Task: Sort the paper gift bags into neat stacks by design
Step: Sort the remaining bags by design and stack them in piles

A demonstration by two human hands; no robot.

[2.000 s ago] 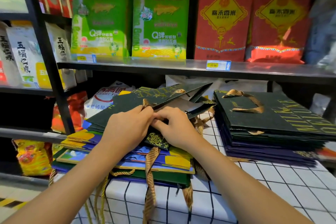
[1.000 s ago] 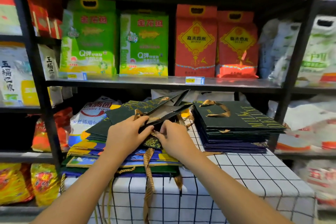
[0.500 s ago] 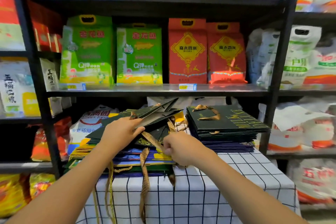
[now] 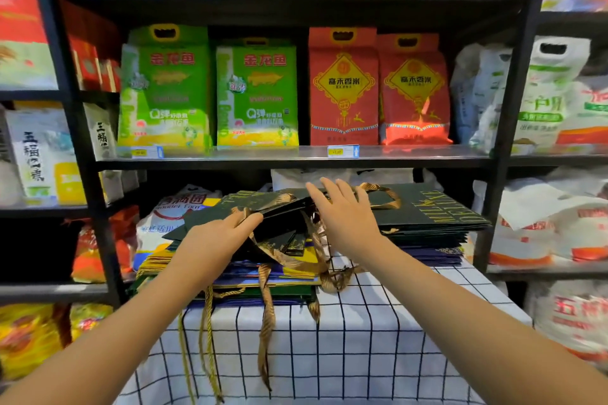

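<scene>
Right hand (image 4: pixel 345 217) now open, forward.

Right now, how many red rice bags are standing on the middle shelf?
2. One red rice bag stands right of the green bags; the second stands beside it, further right. More may be hidden behind them.

Black metal shelving (image 4: pixel 296 163) rises ahead of me; green rice bags (image 4: pixel 164 89) and red rice bags (image 4: pixel 343 89) stand on its middle shelf; white sacks (image 4: pixel 546 92) crowd the right; a white grid-checked tablecloth (image 4: pixel 362 339) drapes below.
</scene>
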